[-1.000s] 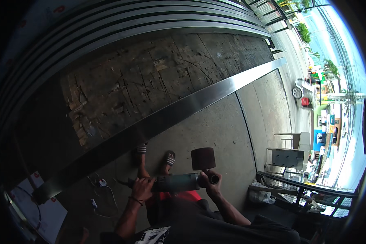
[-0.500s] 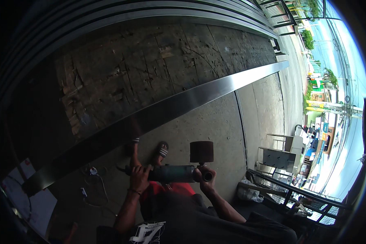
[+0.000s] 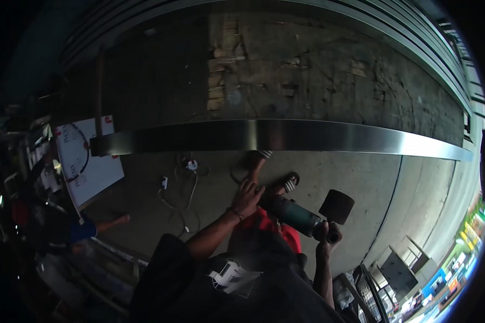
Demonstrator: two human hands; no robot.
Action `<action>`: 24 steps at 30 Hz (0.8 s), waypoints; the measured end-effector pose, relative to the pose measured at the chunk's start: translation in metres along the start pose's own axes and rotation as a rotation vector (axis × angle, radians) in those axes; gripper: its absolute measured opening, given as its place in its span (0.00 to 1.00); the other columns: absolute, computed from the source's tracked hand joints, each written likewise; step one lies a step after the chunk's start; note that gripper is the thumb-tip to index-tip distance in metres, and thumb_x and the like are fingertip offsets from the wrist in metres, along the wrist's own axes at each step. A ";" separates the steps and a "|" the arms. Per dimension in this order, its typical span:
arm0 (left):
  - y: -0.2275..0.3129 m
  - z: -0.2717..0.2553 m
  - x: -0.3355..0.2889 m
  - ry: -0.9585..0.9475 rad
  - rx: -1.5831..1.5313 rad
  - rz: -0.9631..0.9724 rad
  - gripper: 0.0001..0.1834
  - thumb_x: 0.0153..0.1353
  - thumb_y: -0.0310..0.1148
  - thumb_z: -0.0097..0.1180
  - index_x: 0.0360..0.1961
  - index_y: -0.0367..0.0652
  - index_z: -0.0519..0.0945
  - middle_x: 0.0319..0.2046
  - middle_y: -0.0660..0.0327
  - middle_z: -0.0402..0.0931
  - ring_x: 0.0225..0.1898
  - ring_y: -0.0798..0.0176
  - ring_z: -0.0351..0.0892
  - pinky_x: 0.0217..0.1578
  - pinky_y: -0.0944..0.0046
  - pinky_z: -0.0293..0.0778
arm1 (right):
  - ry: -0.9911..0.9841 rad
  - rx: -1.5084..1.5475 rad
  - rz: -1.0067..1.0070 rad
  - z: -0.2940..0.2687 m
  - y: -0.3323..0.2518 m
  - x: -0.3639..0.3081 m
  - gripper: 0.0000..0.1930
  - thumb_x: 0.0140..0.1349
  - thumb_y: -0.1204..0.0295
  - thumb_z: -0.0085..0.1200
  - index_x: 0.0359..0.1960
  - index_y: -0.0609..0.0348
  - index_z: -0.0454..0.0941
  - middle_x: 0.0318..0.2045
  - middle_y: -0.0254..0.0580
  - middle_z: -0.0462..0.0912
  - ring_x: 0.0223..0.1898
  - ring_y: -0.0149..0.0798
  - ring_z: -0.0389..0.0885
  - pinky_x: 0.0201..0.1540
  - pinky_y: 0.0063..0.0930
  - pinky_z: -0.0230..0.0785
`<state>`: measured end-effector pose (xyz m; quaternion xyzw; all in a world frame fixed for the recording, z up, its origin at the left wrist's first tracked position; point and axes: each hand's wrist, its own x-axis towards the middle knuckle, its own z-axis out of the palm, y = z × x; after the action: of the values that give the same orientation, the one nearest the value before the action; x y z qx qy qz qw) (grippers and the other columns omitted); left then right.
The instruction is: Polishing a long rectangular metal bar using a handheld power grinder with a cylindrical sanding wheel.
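Note:
I hold a handheld drum sander (image 3: 293, 214) with a dark green body in front of my waist. My left hand (image 3: 246, 198) is closed round its rear end. My right hand (image 3: 328, 237) is wrapped round the side handle at the front, near the wide, dark brown drum (image 3: 337, 206). The drum stands clear of any surface. Beyond the sander, a long shiny metal bar (image 3: 291, 134) runs left to right along the near side of a worn wooden tabletop (image 3: 307, 81). Neither hand touches the bar.
White cords with a plug (image 3: 192, 165) lie on the concrete floor (image 3: 345, 172) to the left. Past them is a white printed board (image 3: 94, 164). Another person's leg (image 3: 110, 223) shows at far left. Several long metal bars (image 3: 415, 40) line the table's far side.
My view has swung left, so the bar now looks nearly level and the other person shows more fully. The sander has tilted, its drum end now lower in the picture. Both hands keep their hold.

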<state>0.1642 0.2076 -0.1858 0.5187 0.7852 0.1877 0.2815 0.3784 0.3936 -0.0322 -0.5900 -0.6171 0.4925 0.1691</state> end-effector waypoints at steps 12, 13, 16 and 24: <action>-0.004 0.008 -0.015 -0.006 0.060 -0.013 0.31 0.42 0.27 0.63 0.52 0.42 0.71 0.45 0.51 0.73 0.56 0.48 0.69 0.66 0.44 0.55 | -0.064 -0.047 0.028 0.002 0.009 -0.003 0.18 0.62 0.65 0.62 0.20 0.62 0.70 0.18 0.27 0.67 0.24 0.24 0.63 0.28 0.24 0.56; -0.004 0.008 -0.015 -0.005 0.058 -0.003 0.31 0.42 0.27 0.63 0.52 0.42 0.71 0.45 0.51 0.73 0.56 0.48 0.69 0.66 0.44 0.55 | -0.044 -0.039 0.029 0.002 0.011 -0.004 0.18 0.62 0.66 0.62 0.20 0.61 0.69 0.18 0.27 0.66 0.23 0.24 0.62 0.28 0.24 0.56; -0.003 0.005 -0.009 0.003 0.035 0.038 0.31 0.40 0.27 0.64 0.51 0.43 0.72 0.45 0.51 0.72 0.57 0.47 0.68 0.66 0.45 0.55 | -0.012 -0.054 0.024 -0.001 0.000 -0.006 0.18 0.62 0.67 0.62 0.19 0.61 0.68 0.18 0.27 0.66 0.23 0.24 0.62 0.27 0.24 0.55; 0.004 -0.002 0.000 -0.133 0.184 -0.059 0.39 0.41 0.38 0.73 0.58 0.49 0.71 0.53 0.56 0.71 0.63 0.51 0.64 0.66 0.40 0.52 | -0.026 -0.039 -0.116 -0.006 0.008 0.007 0.20 0.59 0.64 0.65 0.17 0.62 0.72 0.13 0.35 0.68 0.19 0.26 0.65 0.23 0.28 0.59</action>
<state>0.1656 0.2095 -0.1824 0.5303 0.7936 0.0720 0.2895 0.3858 0.4009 -0.0385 -0.5498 -0.6620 0.4774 0.1778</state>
